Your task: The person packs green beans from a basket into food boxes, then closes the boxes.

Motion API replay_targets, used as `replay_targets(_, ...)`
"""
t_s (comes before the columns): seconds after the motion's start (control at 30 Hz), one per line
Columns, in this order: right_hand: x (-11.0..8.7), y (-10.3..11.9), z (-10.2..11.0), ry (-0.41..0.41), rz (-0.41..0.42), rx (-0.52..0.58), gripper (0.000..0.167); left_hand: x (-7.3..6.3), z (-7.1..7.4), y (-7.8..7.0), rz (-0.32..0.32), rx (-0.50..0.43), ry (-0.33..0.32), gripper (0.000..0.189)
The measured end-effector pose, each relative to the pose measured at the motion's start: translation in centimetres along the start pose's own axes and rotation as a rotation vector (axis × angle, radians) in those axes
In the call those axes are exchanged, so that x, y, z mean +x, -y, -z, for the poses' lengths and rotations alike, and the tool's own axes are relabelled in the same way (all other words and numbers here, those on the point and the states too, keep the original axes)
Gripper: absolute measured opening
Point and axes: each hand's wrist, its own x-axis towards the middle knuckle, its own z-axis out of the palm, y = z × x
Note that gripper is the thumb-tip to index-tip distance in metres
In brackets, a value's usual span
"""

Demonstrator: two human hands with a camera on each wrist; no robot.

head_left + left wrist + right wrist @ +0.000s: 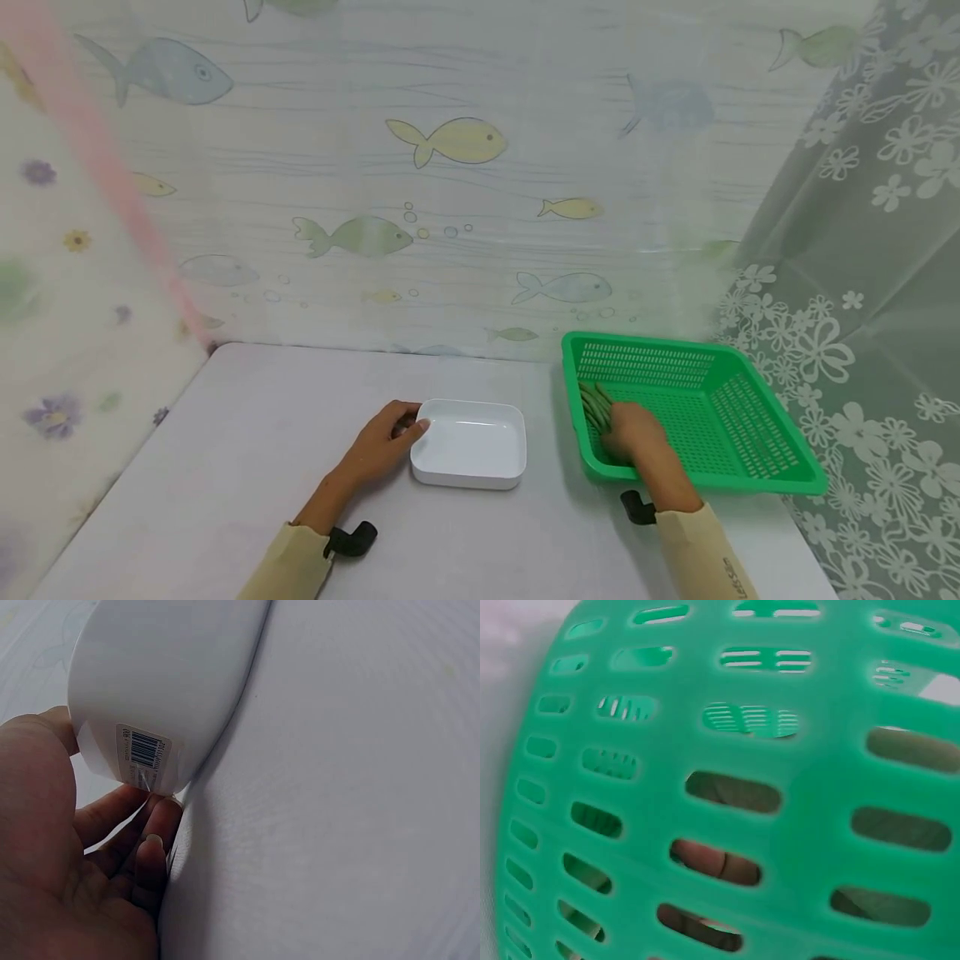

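While gripping the white dish (468, 446) by its left edge in the left hand (384, 443), holding green beans (594, 403) in the curled right hand (634, 432) just inside the left wall of the green basket (697, 417), across a gap of white table (545, 467).

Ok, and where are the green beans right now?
In the head view, the green beans are inside the green basket, near its left end as pictured, right up against the person's right hand.

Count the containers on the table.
2: the white dish, held at its left end by the left hand, and the green basket, farther right, with the right hand inside.
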Motion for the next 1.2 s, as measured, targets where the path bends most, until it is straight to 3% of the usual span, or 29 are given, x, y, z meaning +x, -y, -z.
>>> replay_targets(0.37, 0.0, -0.3, 0.2, -0.103, -0.123, 0.035, 0.022, 0.3, -0.2, 0.3, -0.007, 0.002, -0.008, 0.047)
replay_targets(0.8, -0.5, -0.8, 0.1, -0.182, -0.106, 0.121, 0.038, 0.6, -0.7, 0.9, -0.02, -0.006, -0.014, 0.042)
replay_targets(1.2, -0.8, -0.6, 0.4, -0.206, -0.152, 0.126, 0.042, 0.5, -0.7, 1.2, -0.03, 0.005, -0.035, 0.04)
